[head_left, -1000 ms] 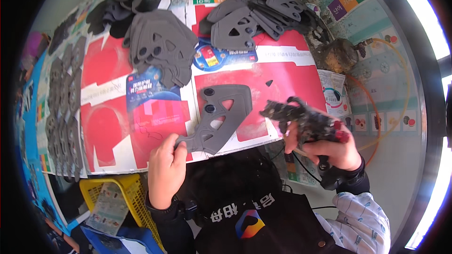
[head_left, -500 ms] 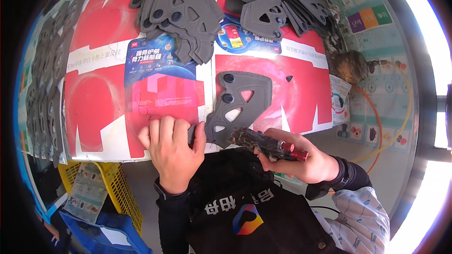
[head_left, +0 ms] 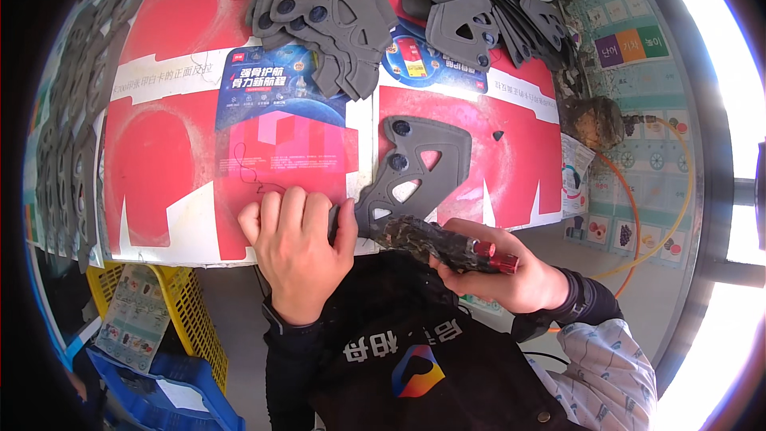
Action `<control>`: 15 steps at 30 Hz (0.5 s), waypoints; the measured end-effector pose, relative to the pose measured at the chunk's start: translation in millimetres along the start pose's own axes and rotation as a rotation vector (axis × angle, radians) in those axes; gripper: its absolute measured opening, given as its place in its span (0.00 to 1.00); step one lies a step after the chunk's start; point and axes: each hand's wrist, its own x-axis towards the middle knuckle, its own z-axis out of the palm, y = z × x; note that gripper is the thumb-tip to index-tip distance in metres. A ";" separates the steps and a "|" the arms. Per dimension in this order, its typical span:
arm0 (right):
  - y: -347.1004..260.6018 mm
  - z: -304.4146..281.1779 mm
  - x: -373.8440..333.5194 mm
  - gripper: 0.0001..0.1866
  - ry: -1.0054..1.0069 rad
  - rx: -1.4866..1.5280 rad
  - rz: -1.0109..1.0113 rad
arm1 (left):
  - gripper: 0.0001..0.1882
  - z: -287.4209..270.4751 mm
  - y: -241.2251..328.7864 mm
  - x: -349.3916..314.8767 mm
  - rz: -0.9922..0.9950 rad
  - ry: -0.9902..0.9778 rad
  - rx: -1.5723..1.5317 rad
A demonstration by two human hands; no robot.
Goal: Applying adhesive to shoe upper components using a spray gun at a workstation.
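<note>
A flat dark-grey foam panel (head_left: 449, 155) with cut-out holes and two round dark pads lies on the red-and-white board in front of me. My left hand (head_left: 299, 251) pinches its lower left end between thumb and fingers, close to the board's near edge. Wrapped in my right hand (head_left: 511, 269) is a dark, grime-crusted spray gun (head_left: 427, 241) with two red knobs at its rear. Its front end hangs over the panel's lower edge; whether they touch, I cannot tell. My palm hides the gun's grip.
Stacks of similar grey panels (head_left: 335, 28) lie at the far side, with more (head_left: 463, 28) to their right and rows along the left. A brownish crusted lump (head_left: 598, 124) with yellow and orange hoses (head_left: 626, 183) is at right. Yellow (head_left: 187, 311) and blue (head_left: 171, 387) crates stand lower left.
The spray gun's front end has moved slightly left along the panel's lower edge. My left hand keeps its pinch. The whole view has shifted a little.
</note>
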 end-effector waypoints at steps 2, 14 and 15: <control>-0.5 -0.7 -1.4 0.20 0.009 0.006 0.019 | 0.14 0.5 0.0 -0.2 0.000 0.004 -0.003; -1.9 -23.0 -5.2 0.34 -0.021 0.011 0.182 | 0.14 2.4 1.0 -1.6 0.000 0.001 0.008; -1.5 -25.4 -4.9 0.34 -0.062 -0.010 0.193 | 0.14 2.7 1.0 -1.8 -0.002 0.003 0.012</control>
